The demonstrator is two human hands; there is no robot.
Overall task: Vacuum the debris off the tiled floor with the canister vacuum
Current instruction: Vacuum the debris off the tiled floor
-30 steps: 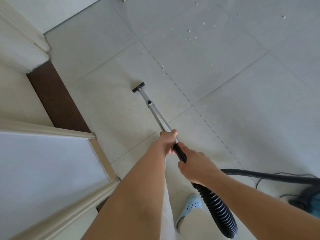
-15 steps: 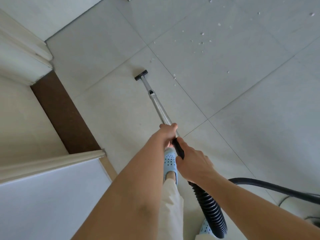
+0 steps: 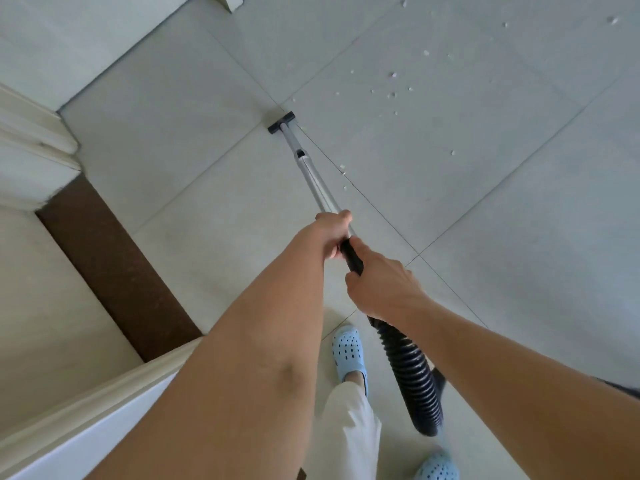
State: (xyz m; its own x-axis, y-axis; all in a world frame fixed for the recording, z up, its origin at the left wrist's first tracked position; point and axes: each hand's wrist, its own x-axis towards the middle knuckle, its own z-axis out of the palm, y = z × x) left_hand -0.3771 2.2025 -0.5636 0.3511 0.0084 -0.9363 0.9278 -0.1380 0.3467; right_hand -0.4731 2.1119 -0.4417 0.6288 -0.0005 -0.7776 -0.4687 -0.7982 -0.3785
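Observation:
A silver vacuum wand (image 3: 313, 174) runs from my hands down to a small black floor nozzle (image 3: 281, 122) that sits on a tile joint. My left hand (image 3: 333, 233) grips the wand's upper end. Just behind it, my right hand (image 3: 381, 284) grips the black handle where the ribbed black hose (image 3: 410, 375) begins. White crumbs of debris (image 3: 393, 84) lie scattered on the pale tiled floor (image 3: 485, 237) to the right of and beyond the nozzle, with a few crumbs (image 3: 343, 169) beside the wand. The canister is out of view.
A dark brown threshold strip (image 3: 114, 268) and white door frames (image 3: 38, 150) stand at the left. A white door or panel (image 3: 86, 434) fills the lower left. My feet in light blue clogs (image 3: 348, 351) are under the hose.
The nozzle has been pushed forward along the floor to the tile joint, nearer the debris. I have stepped forward, and the canister and its hose loop have left the view.

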